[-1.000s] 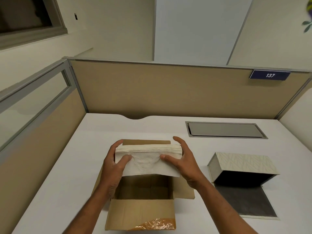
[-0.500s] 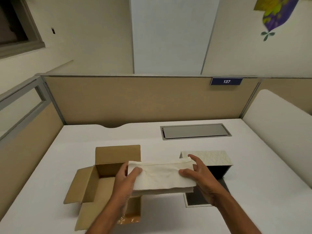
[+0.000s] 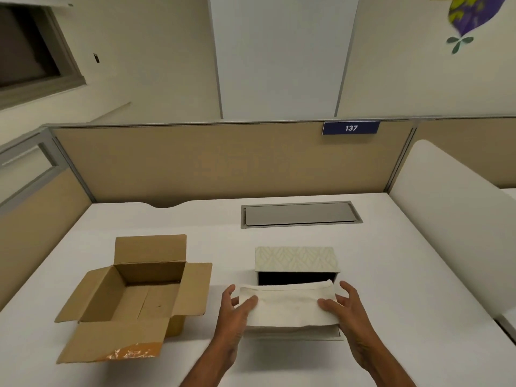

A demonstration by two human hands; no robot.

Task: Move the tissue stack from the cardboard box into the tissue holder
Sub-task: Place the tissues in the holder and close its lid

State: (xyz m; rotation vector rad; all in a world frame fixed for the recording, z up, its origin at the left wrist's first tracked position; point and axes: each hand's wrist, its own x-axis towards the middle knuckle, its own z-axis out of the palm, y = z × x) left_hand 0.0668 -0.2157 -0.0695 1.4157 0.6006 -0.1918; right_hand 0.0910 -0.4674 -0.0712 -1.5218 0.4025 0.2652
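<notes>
A cream tissue stack is held flat between my left hand at its left end and my right hand at its right end. It hovers just in front of the tissue holder, a patterned pale box with a dark open front; the holder's flat lid lies mostly hidden under the stack. The brown cardboard box stands to the left with its flaps spread and nothing inside.
A grey cable hatch is set into the white desk behind the holder. Tan partition walls close the back and left. A white rounded panel rises along the right edge.
Both hands carried the tissue stack out of the cardboard box and to the right, down in front of the holder's opening. The camera view also swung right.
</notes>
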